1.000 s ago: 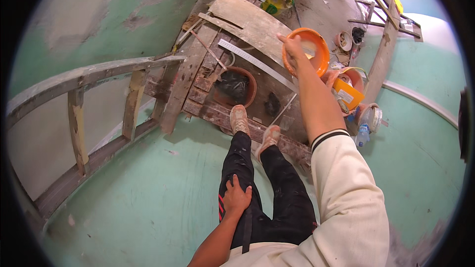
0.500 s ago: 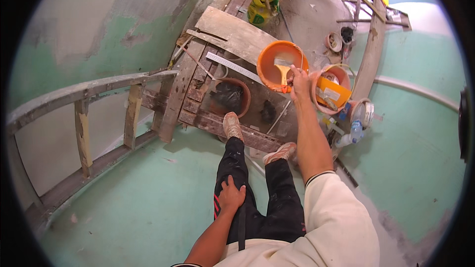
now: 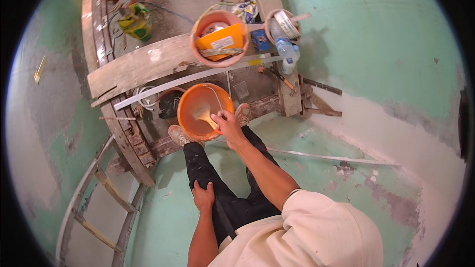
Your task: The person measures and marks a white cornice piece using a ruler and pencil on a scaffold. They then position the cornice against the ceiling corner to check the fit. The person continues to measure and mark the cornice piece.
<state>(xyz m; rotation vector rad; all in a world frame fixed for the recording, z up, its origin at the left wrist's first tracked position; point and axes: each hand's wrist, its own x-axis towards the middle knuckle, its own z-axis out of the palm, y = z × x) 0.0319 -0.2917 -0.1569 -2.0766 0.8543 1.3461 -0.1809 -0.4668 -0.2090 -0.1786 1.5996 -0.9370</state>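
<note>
My right hand [image 3: 228, 127] is closed at the rim of an orange bucket [image 3: 225, 100], about its thin wire handle. Inside lies a flat paintbrush [image 3: 213, 121], bristles toward the bucket's middle; its wooden handle runs up against my fingers, and whether they grip it too is unclear. The bucket hangs or rests over my shoes, its underside hidden. Down on my left thigh lies my left hand [image 3: 203, 195], fingers spread on the black trousers, holding nothing.
Beyond the bucket stretches a plank [image 3: 148, 64] with a pale straightedge [image 3: 163, 89]. A pinkish bucket [image 3: 198, 34] holds an orange packet. To its right sit a white tub [image 3: 287, 22], a plastic bottle [image 3: 287, 54] and a hammer-like tool [image 3: 284, 79]. A wooden ladder [image 3: 106, 188] leans left.
My right hand has drawn the orange bucket, brush inside, nearer my body and over my shoes. The view has turned to the right. My left hand stays on the thigh.
</note>
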